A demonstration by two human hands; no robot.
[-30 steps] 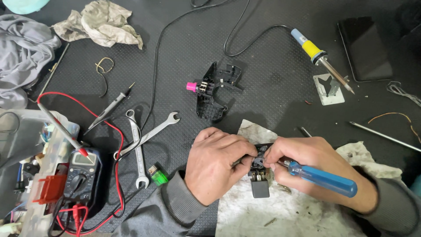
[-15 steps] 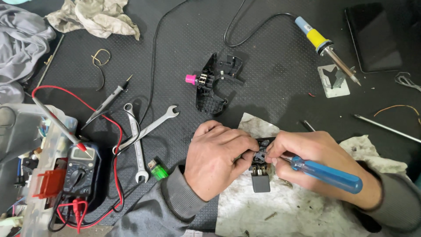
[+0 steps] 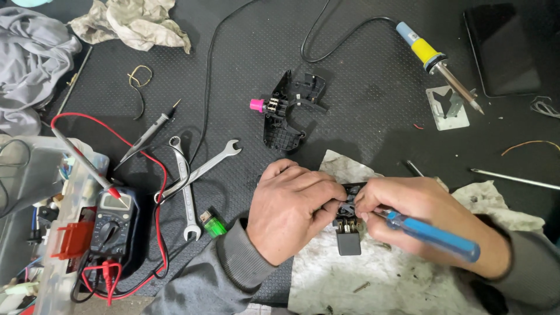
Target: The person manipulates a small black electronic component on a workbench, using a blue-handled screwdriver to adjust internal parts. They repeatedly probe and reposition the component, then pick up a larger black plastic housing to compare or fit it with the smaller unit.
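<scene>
Fingers of my left hand (image 3: 294, 213) pinch the small black boxy plastic part (image 3: 348, 224); my right hand (image 3: 417, 213) grips the smooth blue-handled screwdriver (image 3: 434, 235) beside it.

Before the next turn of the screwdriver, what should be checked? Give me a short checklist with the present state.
1. Left hand grips the small black part: ok.
2. Right hand holds the blue-handled screwdriver: ok.
3. Screwdriver tip seated in the screw: cannot tell, fingers hide it.
4. Part rests over the dirty white cloth: ok.
5. Soldering iron lies away from both hands: ok.
</scene>
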